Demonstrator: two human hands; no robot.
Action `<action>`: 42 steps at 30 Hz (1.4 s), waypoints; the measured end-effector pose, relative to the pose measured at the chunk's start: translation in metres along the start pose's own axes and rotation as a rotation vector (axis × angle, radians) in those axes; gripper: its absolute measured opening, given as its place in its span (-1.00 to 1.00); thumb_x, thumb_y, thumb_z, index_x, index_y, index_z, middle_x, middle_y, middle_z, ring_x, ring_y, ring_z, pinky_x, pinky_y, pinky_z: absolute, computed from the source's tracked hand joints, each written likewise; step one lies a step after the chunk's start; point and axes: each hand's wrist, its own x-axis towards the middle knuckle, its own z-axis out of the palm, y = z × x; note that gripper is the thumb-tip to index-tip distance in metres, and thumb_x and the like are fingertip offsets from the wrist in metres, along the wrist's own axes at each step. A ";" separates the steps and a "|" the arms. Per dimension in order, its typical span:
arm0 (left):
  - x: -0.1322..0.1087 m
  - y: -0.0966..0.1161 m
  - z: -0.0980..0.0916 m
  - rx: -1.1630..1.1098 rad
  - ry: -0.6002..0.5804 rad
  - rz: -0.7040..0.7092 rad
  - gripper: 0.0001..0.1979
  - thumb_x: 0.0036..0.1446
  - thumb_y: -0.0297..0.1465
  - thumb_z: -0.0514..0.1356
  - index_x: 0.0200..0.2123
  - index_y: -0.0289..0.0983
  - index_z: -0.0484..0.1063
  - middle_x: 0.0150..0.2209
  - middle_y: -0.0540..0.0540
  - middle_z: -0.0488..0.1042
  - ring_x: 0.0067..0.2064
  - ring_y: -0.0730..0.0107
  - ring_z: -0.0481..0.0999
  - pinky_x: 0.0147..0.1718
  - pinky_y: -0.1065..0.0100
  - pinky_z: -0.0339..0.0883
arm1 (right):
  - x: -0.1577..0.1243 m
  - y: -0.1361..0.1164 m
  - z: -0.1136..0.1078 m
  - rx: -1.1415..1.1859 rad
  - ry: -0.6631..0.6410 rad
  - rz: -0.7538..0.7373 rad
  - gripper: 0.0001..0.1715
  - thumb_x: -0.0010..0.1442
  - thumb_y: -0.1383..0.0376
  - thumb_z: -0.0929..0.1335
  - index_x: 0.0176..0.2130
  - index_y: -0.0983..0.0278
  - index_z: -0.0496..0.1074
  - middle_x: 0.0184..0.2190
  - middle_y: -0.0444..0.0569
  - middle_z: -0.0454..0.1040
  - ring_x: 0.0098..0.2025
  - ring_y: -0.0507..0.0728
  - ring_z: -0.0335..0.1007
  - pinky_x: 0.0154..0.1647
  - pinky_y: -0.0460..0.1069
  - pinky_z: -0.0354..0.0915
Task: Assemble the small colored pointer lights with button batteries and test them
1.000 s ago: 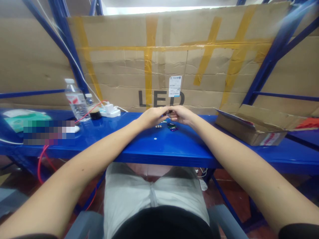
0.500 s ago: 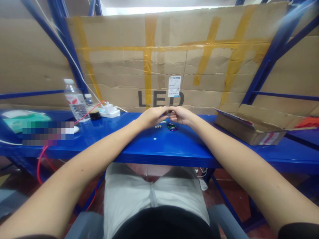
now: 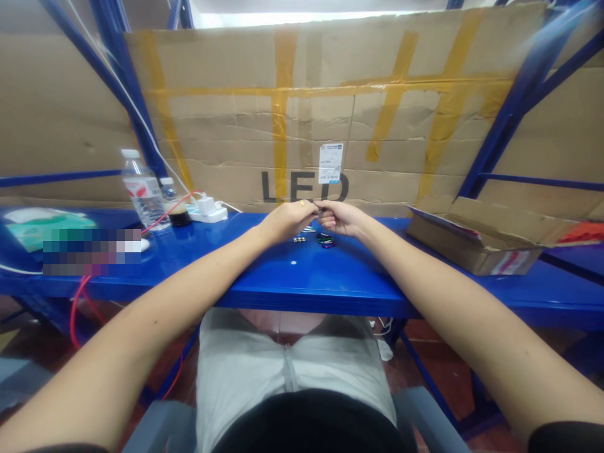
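My left hand (image 3: 293, 219) and my right hand (image 3: 340, 218) meet fingertip to fingertip above the far half of the blue table (image 3: 264, 277). Both have their fingers closed in a pinch. Something small and dark shows between them, too small and hidden to name. Just below lie dark, shiny small pieces with green and purple edges (image 3: 326, 241); they look like carabiner clips, but I cannot be sure. Beside these sits a short row of small gold-coloured pieces (image 3: 299, 240). A small white disc (image 3: 293, 263) lies nearer the table's front edge.
An open cardboard box (image 3: 472, 242) stands at the right. On the left are a clear water bottle (image 3: 144, 189), a small bottle of dark liquid (image 3: 175, 204), a white power strip (image 3: 207, 212) and a green packet (image 3: 47, 228). A large carton (image 3: 226, 138) walls off the back.
The fingers of both hands have drawn closer together, and my left hand's fingers have curled into a tighter pinch. The pieces on the table have stayed put.
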 end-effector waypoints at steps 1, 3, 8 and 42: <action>0.000 0.000 0.000 0.002 0.006 0.013 -0.79 0.37 -0.40 0.02 -0.17 -0.32 0.44 -0.25 -0.20 0.55 -0.20 0.31 0.57 -0.22 0.31 0.43 | -0.001 -0.001 0.000 0.004 0.005 0.003 -0.75 0.38 0.37 0.25 -0.38 0.25 0.20 -0.69 -0.33 -0.03 -0.70 -0.11 -0.21 -0.77 -0.24 -0.08; 0.000 0.000 0.001 0.002 0.016 0.025 -0.79 0.37 -0.40 0.01 -0.18 -0.32 0.43 -0.23 -0.22 0.55 -0.19 0.30 0.57 -0.21 0.29 0.44 | -0.002 -0.002 0.000 0.005 0.009 0.012 -0.74 0.39 0.37 0.25 -0.38 0.25 0.19 -0.70 -0.33 -0.04 -0.70 -0.11 -0.22 -0.77 -0.24 -0.09; 0.000 0.004 0.000 -0.066 0.055 -0.045 -0.87 0.32 -0.41 0.08 -0.14 -0.29 0.40 -0.25 -0.16 0.54 -0.22 0.35 0.55 -0.21 0.32 0.42 | -0.004 -0.002 0.001 0.010 -0.036 0.022 -0.70 0.39 0.38 0.20 -0.42 0.25 0.16 -0.70 -0.34 -0.08 -0.70 -0.10 -0.26 -0.77 -0.25 -0.11; -0.030 -0.051 0.006 -0.177 -0.476 -0.399 -0.66 -0.05 -0.61 0.10 -0.35 -0.23 0.64 -0.38 -0.09 0.65 -0.42 0.34 0.57 -0.39 0.41 0.34 | -0.003 0.005 -0.005 -1.231 -0.018 -0.724 -0.78 -0.08 0.50 0.42 -0.40 0.25 0.62 -0.37 -0.06 0.60 -0.28 0.13 0.45 -0.19 -0.01 0.29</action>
